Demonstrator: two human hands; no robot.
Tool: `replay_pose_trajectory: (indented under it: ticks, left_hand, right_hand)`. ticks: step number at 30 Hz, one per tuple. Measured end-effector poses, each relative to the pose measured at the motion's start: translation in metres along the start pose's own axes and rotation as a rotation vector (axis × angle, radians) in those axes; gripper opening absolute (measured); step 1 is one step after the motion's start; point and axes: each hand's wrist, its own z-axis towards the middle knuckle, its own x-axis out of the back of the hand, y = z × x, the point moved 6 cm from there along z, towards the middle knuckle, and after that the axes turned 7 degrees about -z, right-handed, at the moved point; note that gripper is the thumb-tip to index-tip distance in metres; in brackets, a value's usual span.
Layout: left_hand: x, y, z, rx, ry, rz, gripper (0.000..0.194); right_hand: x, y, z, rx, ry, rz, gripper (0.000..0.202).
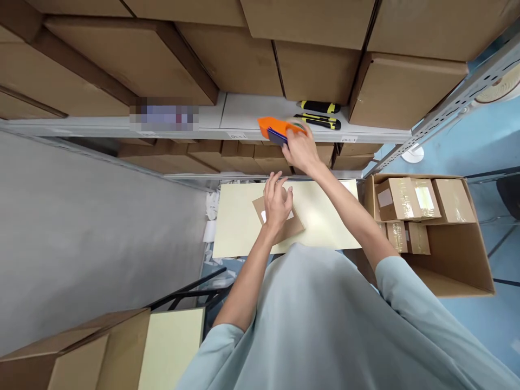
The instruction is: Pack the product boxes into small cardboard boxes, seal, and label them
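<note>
The right hand (301, 151) grips one dispenser (266, 127) at the shelf's (244, 111) front edge — two knives (320, 106) beside it. Below the shelf, the left hand (278, 201) — fingers spread — covers part of one box (293, 226).

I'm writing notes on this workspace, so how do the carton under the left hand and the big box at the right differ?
The carton is much smaller than the big box. The carton lies on the pale table under the left hand, while the big box sits beyond the table's right end. The carton shows a closed face, whereas the big box is open, with smaller boxes inside. Both are brown cardboard.
</note>
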Motion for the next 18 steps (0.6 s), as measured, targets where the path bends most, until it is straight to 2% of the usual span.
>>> replay_pose_trajectory:
  ticks: [2,5,8,10,12,14,15,16,18]
  left_hand:
    - [0.008,-0.002,0.000,0.014,-0.001,-0.007,0.041]
    - [0.018,-0.009,-0.013,0.057,-0.003,-0.017,0.040]
    - [0.022,-0.026,-0.031,0.131,-0.030,-0.005,0.042]
    - [0.019,-0.042,-0.045,0.176,-0.068,0.007,0.045]
    - [0.016,-0.061,-0.058,0.217,-0.102,0.000,0.049]
    - [0.011,-0.080,-0.067,0.271,-0.137,-0.025,0.053]
    - [0.008,-0.090,-0.070,0.304,-0.160,-0.043,0.055]
    - [0.005,-0.099,-0.070,0.340,-0.190,-0.062,0.058]
    - [-0.004,-0.116,-0.063,0.416,-0.265,-0.100,0.065]
  right_hand:
    - [-0.007,-0.002,0.047,0.031,-0.045,-0.028,0.046]
    - [-0.009,-0.008,0.097,0.045,-0.118,-0.084,0.046]
    - [0.000,-0.014,0.122,-0.019,-0.176,-0.202,0.054]
    - [0.006,-0.020,0.121,-0.011,-0.128,-0.268,0.069]
    - [0.011,-0.023,0.095,0.003,0.060,-0.218,0.080]
    - [0.005,-0.017,0.035,-0.086,0.249,-0.024,0.083]
    - [-0.005,-0.009,-0.006,-0.189,0.266,0.111,0.083]
    - [-0.020,-0.001,-0.052,-0.324,0.231,0.248,0.082]
    - [-0.061,0.010,-0.157,-0.712,0.060,0.513,0.078]
